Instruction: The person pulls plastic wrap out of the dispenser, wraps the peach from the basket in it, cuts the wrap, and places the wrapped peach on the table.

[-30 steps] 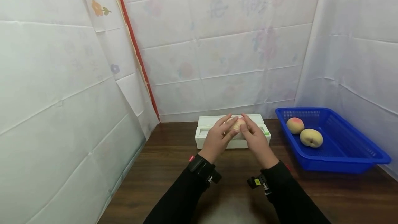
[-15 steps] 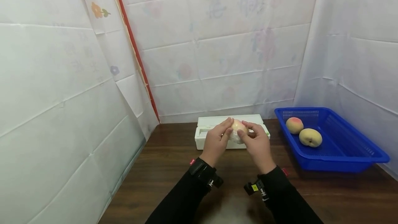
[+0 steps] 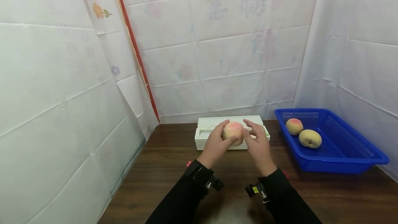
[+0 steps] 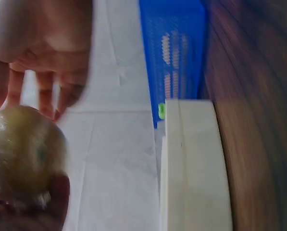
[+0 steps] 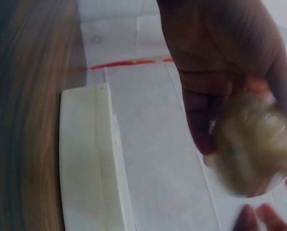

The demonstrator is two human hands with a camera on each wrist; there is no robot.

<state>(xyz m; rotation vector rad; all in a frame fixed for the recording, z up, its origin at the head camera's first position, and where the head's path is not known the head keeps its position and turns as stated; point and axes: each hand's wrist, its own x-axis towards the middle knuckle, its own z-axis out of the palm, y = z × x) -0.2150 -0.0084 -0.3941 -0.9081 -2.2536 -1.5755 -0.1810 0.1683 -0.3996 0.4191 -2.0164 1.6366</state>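
Note:
A pink-and-yellow peach [image 3: 233, 132] in shiny clear film is held by my left hand [image 3: 214, 146], up in front of the white box. In the right wrist view the fingers and thumb of the left hand [image 5: 225, 48] curl about the peach [image 5: 251, 144]. My right hand [image 3: 258, 148] is at the peach's right side, its thumb close to the fruit and its fingers loosely bent. Seen from the left wrist, the right hand [image 4: 47, 43] has its fingertips right at the top of the peach [image 4: 28, 149].
A long white box [image 3: 202, 143] with its lid up stands behind the hands on the dark wooden table [image 3: 168, 168]. To the right, a blue basket [image 3: 339, 165] contains a peach [image 3: 294, 126] and a yellow peach [image 3: 310, 138]. White sheeting [image 3: 217, 61] encloses the table's back and sides.
The peach has turned in the hands, bringing its pink side up, and has shifted slightly left with the left hand. The right hand's fingers have loosened from it.

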